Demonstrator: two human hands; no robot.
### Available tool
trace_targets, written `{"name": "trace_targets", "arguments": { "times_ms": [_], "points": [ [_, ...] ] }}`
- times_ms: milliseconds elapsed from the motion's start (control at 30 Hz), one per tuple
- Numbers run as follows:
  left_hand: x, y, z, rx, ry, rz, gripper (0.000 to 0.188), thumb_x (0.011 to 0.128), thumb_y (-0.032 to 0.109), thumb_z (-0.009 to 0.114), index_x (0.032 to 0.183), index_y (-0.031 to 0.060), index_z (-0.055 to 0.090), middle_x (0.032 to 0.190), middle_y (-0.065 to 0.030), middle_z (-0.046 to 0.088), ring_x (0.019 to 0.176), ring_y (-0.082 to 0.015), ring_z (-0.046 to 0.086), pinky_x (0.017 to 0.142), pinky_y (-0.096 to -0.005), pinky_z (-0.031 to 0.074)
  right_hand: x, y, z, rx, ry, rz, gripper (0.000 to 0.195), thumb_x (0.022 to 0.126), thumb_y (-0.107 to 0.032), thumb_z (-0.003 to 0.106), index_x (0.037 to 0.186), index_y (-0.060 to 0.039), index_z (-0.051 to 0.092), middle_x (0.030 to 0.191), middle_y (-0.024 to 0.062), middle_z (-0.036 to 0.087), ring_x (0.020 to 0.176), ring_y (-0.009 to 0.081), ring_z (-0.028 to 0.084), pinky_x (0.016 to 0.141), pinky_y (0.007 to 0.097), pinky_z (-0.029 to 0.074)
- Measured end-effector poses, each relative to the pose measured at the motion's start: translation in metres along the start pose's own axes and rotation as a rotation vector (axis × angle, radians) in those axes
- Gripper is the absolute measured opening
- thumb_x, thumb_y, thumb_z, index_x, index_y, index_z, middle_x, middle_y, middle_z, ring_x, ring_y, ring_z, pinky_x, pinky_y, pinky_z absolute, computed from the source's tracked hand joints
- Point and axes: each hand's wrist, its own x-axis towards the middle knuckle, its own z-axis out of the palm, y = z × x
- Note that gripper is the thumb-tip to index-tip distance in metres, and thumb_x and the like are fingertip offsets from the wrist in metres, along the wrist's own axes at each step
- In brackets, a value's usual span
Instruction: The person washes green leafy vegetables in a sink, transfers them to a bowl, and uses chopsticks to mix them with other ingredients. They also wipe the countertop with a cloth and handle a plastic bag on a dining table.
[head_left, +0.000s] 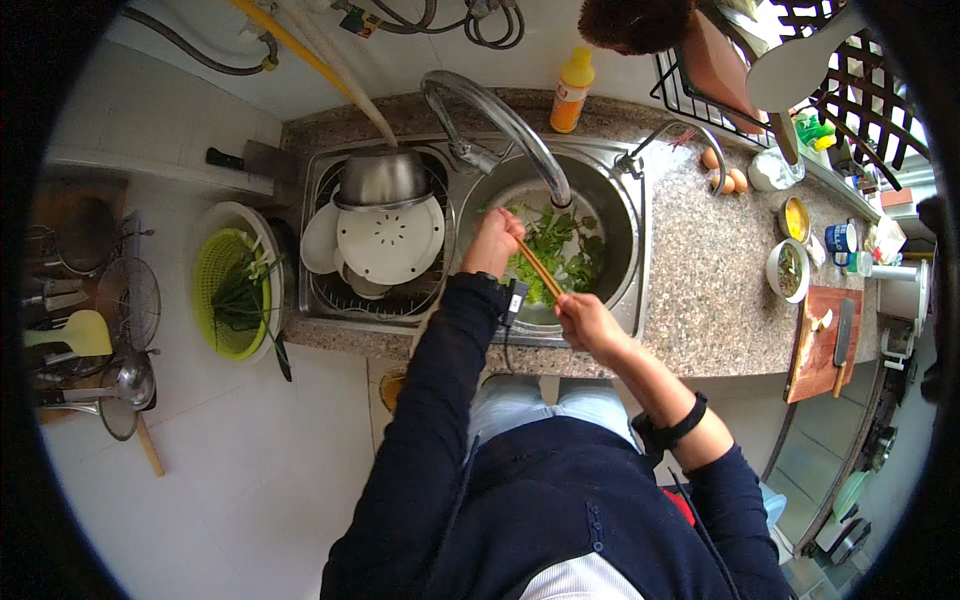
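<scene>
A pair of wooden chopsticks (540, 268) slants between my hands above the round sink basin (624, 225). My left hand (496, 238) is closed around their upper left end. At the lower right end, my right hand (589, 324) grips them with thumb and fingers. Leafy green herbs (559, 247) lie in the basin under the chopsticks, partly hidden by my hands. The curved metal faucet (517, 124) reaches over the leaves, its spout just above them.
Left of the basin, a steel bowl (382, 176) and white colander (390, 240) rest in a rack. A green basket (229, 292) holds long green stalks. Rightward are eggs (722, 182), a bowl of chopped food (789, 270) and a cleaver (843, 334) on a cutting board (814, 360).
</scene>
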Motion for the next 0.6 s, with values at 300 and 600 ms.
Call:
{"name": "trace_targets", "arguments": {
  "times_ms": [300, 600],
  "points": [
    [-0.032, 0.024, 0.031, 0.961, -0.124, 0.328, 0.016, 0.097, 0.026, 0.061, 0.094, 0.0108, 0.066, 0.076, 0.0003, 0.058, 0.063, -0.0117, 0.051, 0.057, -0.0254, 0.04, -0.01, -0.016, -0.015, 0.289, -0.029, -0.019, 0.026, 0.107, -0.023, 0.036, 0.098, -0.009, 0.056, 0.064, -0.007, 0.037, 0.046, 0.0056, 0.027, 0.04, 0.0233, 0.02],
    [-0.03, 0.029, 0.089, 0.853, -0.356, 0.632, 0.028, 0.1, 0.034, 0.053, 0.105, 0.0086, 0.063, 0.095, -0.0031, 0.061, 0.091, -0.0152, 0.058, 0.083, -0.0326, 0.048, -0.024, 0.005, -0.029, 0.177, -0.062, -0.037, 0.023, 0.106, -0.021, 0.04, 0.103, -0.0088, 0.059, 0.066, -0.0059, 0.045, 0.047, 0.0056, 0.032, 0.041, 0.0215, 0.024]
  ]
}}
